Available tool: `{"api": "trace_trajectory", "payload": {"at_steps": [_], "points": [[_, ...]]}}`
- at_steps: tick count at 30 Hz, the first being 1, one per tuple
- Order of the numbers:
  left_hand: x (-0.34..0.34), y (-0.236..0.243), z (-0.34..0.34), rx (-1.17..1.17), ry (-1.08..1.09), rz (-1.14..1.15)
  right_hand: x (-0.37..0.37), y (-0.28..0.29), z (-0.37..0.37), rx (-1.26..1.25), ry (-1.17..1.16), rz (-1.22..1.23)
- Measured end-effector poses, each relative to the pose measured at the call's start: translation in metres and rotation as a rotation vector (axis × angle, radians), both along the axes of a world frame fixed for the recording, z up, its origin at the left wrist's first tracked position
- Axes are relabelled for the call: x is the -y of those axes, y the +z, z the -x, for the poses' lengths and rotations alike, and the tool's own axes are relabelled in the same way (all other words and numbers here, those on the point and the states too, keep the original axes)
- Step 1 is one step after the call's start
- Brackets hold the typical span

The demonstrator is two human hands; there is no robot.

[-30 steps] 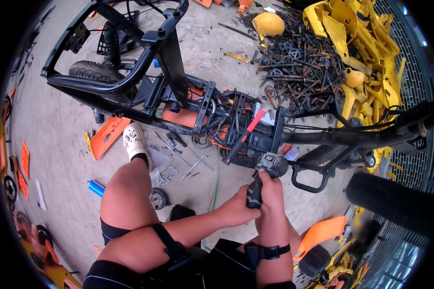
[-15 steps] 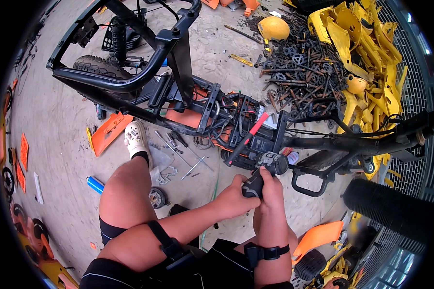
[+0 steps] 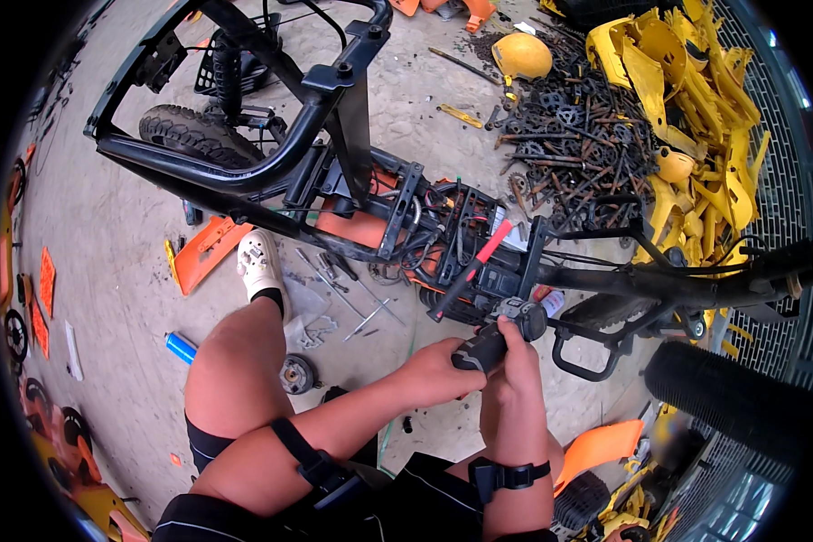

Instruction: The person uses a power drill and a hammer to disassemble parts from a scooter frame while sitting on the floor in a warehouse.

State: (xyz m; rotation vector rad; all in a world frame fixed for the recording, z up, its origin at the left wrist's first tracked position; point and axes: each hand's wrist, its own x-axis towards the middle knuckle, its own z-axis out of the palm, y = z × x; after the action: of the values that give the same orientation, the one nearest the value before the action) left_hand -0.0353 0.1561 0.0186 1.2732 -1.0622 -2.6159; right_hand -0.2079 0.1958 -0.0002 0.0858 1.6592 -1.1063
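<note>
Both hands hold a black and grey cordless power driver in front of my knees. My left hand is wrapped round its lower end. My right hand grips it near the head, with the thumb up along the body. The driver's rounded head lies beside the black vehicle frame, near its footrest loop; whether it touches the frame I cannot tell. A long red and black tool rests across the opened frame, over wires and dark boxes.
Metal rods and a dark round part lie on the floor by my left foot, near a blue can and an orange panel. Beyond the frame are a heap of rusty metal parts and yellow plastic panels. A black tyre is at right.
The view has shifted slightly. Both hands keep their hold on the driver, and its head has tilted a little, turning more toward the right.
</note>
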Motion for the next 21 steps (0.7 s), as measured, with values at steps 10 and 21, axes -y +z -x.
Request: {"api": "trace_trajectory", "payload": {"at_steps": [10,21], "points": [[-0.001,0.008,0.004,0.284,0.157,0.301,0.016,0.008,-0.011,0.015,-0.072,-0.031],[0.017,0.004,0.003,0.373,0.280,0.282,0.027,-0.003,-0.016,0.154,-0.079,-0.010]]}}
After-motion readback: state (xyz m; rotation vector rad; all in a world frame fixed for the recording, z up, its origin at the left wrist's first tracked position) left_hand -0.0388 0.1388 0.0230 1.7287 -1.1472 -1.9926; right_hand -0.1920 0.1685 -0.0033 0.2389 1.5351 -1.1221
